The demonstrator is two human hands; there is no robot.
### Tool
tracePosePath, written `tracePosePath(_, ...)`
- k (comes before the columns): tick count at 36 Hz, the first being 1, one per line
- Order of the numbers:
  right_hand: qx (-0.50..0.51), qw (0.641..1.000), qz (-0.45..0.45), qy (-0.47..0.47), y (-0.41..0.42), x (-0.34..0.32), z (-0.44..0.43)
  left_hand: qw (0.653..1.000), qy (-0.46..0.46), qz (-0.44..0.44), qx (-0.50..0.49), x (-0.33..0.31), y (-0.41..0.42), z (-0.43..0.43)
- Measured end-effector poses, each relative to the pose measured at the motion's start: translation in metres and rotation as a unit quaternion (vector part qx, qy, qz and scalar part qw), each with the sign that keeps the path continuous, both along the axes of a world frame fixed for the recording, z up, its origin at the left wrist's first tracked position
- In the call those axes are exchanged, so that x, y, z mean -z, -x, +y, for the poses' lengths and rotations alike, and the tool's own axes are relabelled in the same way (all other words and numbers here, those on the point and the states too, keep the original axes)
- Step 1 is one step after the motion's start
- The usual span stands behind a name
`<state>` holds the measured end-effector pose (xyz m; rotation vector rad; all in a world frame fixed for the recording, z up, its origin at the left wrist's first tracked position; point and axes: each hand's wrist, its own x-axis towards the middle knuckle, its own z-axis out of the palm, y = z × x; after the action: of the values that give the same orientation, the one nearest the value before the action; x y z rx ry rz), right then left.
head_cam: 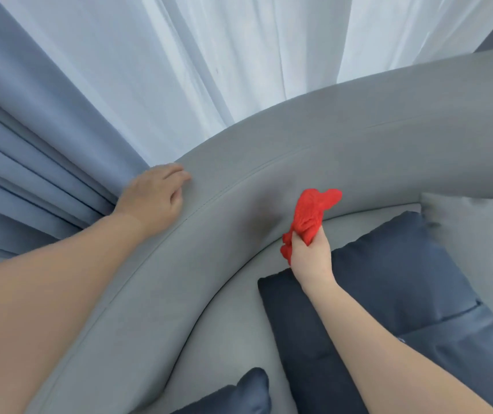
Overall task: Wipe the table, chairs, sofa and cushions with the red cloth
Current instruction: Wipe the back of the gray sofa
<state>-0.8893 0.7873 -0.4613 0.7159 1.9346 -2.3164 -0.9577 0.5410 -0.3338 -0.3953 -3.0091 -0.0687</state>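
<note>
- Right hand (311,256) gripped the red cloth (311,213), fingers curled round its lower bunch. The loose end stuck up past the knuckles.
- Cloth was held at the inner face of the grey sofa (269,162) backrest, near the crease where back met seat. Could not tell if it touched the fabric; a shadow lay just beside it.
- Bunched grip probably gave a firm wad to rub with, rather than a flat sheet that would slip.
- Left hand (155,195) lay palm down on top of the backrest, fingers relaxed, holding nothing. Likely a brace while leaning over the sofa.
- Navy cushion (394,279) sat on the seat under the right forearm, just beside the cloth.
- Second navy cushion (239,392) was at the bottom edge, only partly in view; light grey cushion (478,234) at far right.
- Blue curtain (30,144) and sheer white curtain (209,55) hung behind the backrest, the blue one just beside the left hand.
- Judged step: wiping the sofa back, with the cushions close enough to be done next. Table and chairs were not in view.
</note>
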Motion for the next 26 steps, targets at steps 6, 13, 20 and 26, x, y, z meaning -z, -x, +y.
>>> tracePosePath(6, 0.097, 0.994, 0.041, -0.037, 0.056, -0.004, 0.048, 0.997, -0.058, -0.042, 0.001, 0.024, 0.061, 0.044)
tracePosePath(13, 0.225, 0.956, 0.048, -0.181, 0.135, -0.017, 0.101, 0.997, -0.069, -0.016, 0.004, 0.035, 0.06, 0.051)
tracePosePath(20, 0.277, 0.945, 0.088, -0.15, 0.143, -0.015, 0.048, 0.997, -0.069, 0.015, 0.016, 0.038, 0.065, 0.052)
tracePosePath(26, 0.13, 0.968, 0.144, -0.16, 0.083, -0.011, -0.074, 0.996, -0.075, 0.036, 0.037, 0.04, 0.066, 0.049)
